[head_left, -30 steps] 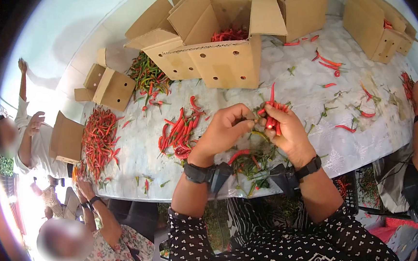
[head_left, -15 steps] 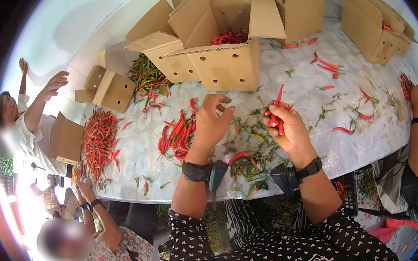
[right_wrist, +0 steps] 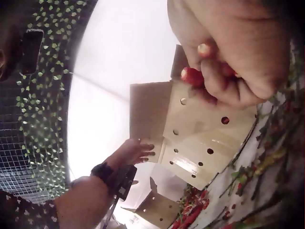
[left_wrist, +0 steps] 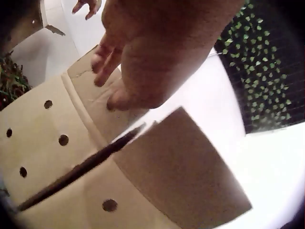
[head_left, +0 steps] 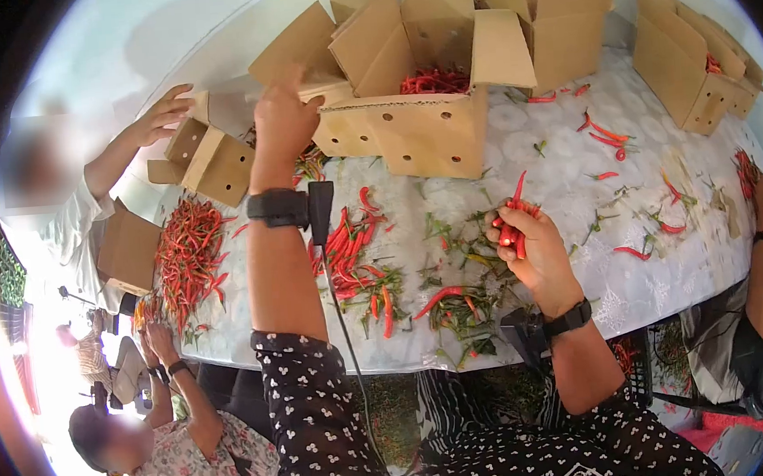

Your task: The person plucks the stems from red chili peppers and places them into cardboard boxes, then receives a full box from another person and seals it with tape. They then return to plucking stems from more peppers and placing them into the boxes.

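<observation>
My left hand [head_left: 285, 125] is raised over the green and red chilli pile, at the left flaps of the open boxes. Its fingers hold nothing visible; in the left wrist view the hand [left_wrist: 152, 52] hangs beside a cardboard flap [left_wrist: 181, 167], contact unclear. My right hand [head_left: 538, 258] grips several red chillies [head_left: 514, 229] above the table. Their cut ends [right_wrist: 193, 76] poke out of the curled right hand [right_wrist: 243, 47] in the right wrist view. Below and left of it lie green stems [head_left: 466, 312] and a loose red chilli pile [head_left: 347, 249].
A large box [head_left: 432, 137] with red chillies inside stands at the back; another box [head_left: 679, 67] is at the right. At the left are a small box [head_left: 217, 165], a big chilli pile [head_left: 188, 251] and a reaching person's arm [head_left: 131, 140]. More people sit at both sides.
My left hand has left my right hand's side and moved up and left to the box flaps. My right hand still holds its chillies. A person at the left has stretched an arm toward the small box.
</observation>
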{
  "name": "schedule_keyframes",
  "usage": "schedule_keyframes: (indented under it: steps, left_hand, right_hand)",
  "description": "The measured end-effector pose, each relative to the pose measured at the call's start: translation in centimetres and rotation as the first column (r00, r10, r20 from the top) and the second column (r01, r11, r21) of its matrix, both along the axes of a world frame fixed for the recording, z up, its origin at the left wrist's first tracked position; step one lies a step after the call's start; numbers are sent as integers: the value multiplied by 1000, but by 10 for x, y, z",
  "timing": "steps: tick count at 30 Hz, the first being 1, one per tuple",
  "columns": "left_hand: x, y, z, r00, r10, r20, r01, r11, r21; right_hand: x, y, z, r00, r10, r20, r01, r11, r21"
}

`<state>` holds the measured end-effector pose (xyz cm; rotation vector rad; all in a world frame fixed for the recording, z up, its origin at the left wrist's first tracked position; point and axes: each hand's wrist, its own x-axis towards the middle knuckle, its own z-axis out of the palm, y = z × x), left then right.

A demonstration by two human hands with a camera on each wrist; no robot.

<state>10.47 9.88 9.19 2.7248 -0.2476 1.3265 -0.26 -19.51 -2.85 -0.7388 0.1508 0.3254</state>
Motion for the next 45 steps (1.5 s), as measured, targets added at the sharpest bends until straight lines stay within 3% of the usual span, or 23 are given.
schedule_keyframes:
  steps: [1, 2, 5, 7, 16, 19, 21, 24, 25, 26, 28, 32, 36, 37, 39, 40, 42, 45]
  left_hand:
    - [1, 1, -1, 1000, 5, -29, -1, 994, 110]
    - [-4, 1, -7, 1000, 9, -21, -7, 994, 110]
    - [-49, -25, -28, 999, 33, 25, -32, 999, -33]
    - [-71, -29, -39, 993, -17, 113, 33, 989, -144]
    - [-104, -33, -49, 994, -40, 101, 57, 983, -173]
    - [-99, -31, -44, 996, -57, 70, 69, 981, -181]
    - [-96, -38, -32, 998, 59, 13, -57, 990, -129]
    - [-95, -64, -2, 998, -52, 46, 61, 972, -229]
    - [-93, -79, 8, 991, -89, 100, 107, 975, -194]
    - [-88, -94, 17, 990, -103, 99, 120, 975, -188]
    - [-76, -129, 34, 901, -360, 241, 373, 928, -7]
    - [-35, -210, 56, 789, -586, 185, 597, 802, -4]
    - [54, -286, 60, 839, -541, -51, 520, 827, -215]
    - [67, -299, 62, 835, -549, -45, 529, 821, -213]
    - [93, -324, 63, 873, -450, -188, 382, 871, -308]
    - [125, -333, 50, 867, -463, -184, 397, 866, -305]
    - [191, -342, 15, 963, -265, 52, 266, 964, -8]
    - [168, -331, 17, 939, -292, 181, 277, 955, 103]
  right_hand:
    - [1, -1, 0, 1000, 6, 10, -6, 1000, 8]
    - [1, -2, 2, 1000, 10, 19, -10, 1000, 7]
    - [-1, -2, 6, 1000, -13, -3, 13, 1000, -8]
    - [-2, 0, 7, 1000, 0, -10, 0, 1000, -20]
    - [-1, 6, -4, 1000, -1, 9, 3, 991, -137]
    - [1, 3, -8, 1000, -3, 5, 4, 992, -126]
    - [0, 3, -7, 1000, -16, 15, 18, 991, -134]
    - [-3, 3, 0, 999, -49, 25, 51, 990, -132]
    - [-3, 1, 2, 999, -41, 31, 44, 993, -108]
    - [-3, -1, 3, 999, -30, 41, 33, 996, -84]
    - [-3, -8, 6, 999, -42, 29, 44, 995, -85]
    - [-7, -31, 15, 998, -53, 42, 55, 997, -53]
    - [-9, -61, 25, 995, -89, 40, 89, 996, -9]
    - [-8, -70, 27, 993, -113, 36, 112, 994, 15]
    - [-6, -87, 30, 987, -162, 23, 160, 985, 59]
    - [-5, -96, 32, 984, -176, 27, 175, 983, 61]
    - [-4, -109, 36, 966, -260, -11, 260, 959, 109]
    - [-2, -122, 36, 953, -303, -25, 303, 934, 189]
